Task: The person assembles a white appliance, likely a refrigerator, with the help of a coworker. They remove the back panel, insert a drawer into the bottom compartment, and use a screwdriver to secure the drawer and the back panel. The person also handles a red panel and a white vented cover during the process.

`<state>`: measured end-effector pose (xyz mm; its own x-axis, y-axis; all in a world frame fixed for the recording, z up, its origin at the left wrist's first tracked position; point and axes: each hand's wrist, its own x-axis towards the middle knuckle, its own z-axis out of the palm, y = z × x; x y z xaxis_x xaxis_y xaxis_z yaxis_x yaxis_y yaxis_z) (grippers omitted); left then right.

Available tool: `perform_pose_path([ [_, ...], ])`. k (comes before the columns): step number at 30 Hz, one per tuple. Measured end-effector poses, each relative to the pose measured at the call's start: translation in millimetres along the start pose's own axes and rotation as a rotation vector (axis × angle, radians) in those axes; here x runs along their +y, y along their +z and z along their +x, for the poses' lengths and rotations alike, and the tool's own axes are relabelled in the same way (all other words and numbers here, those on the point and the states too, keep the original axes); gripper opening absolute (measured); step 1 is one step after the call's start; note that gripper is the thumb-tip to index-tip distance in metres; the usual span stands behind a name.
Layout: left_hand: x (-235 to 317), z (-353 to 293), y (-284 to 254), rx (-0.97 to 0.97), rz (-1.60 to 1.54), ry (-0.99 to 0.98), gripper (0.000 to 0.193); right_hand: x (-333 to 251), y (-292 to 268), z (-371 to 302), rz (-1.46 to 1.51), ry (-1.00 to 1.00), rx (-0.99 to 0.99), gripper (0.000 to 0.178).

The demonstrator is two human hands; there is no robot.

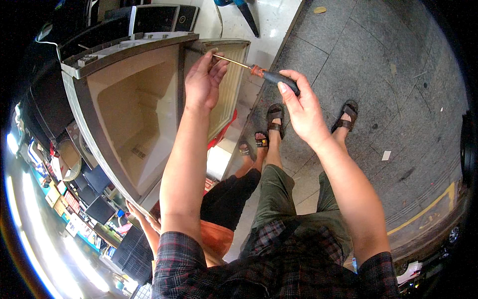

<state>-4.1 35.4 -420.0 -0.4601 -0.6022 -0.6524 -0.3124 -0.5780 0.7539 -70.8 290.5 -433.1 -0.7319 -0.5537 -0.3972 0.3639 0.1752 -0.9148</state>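
Observation:
My right hand (303, 107) grips the dark handle of a screwdriver (280, 79) with a red collar and a long thin metal shaft. The shaft points left, and its tip end reaches the fingers of my left hand (203, 82). Those fingers are curled in and pinched around the tip; whatever small thing they hold there is hidden. Just behind my left hand is the upper corner of an open refrigerator cabinet (79, 107) with a cream hollow inside. Its ribbed, yellowish door panel (231, 70) stands beside my left wrist.
At lower left another person in orange (219, 240) has a hand (142, 215) on the cabinet's lower edge. A white box (222, 155) stands beneath the door panel. A blue-and-black tool (244, 12) lies on the pale floor; grey paving (393, 94) extends to the right.

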Motion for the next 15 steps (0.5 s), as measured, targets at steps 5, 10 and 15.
perform_pose_path([
  [5, 5.7, -5.1, -1.1, -0.009, 0.082, -0.037, 0.029, -12.9, -1.7, 6.5, 0.043, 0.148, -0.039, 0.03],
  [10, 57.8, -60.2, 16.7, 0.053, 1.43, 0.538, 0.024, -21.2, 5.4, 7.9, 0.135, 0.296, 0.047, 0.033],
  [15, 152.5, -80.2, 64.4, -0.118, 2.297, 1.352, 0.046, 3.3, 9.4, 11.0, 0.058, 0.2, 0.056, 0.036],
])
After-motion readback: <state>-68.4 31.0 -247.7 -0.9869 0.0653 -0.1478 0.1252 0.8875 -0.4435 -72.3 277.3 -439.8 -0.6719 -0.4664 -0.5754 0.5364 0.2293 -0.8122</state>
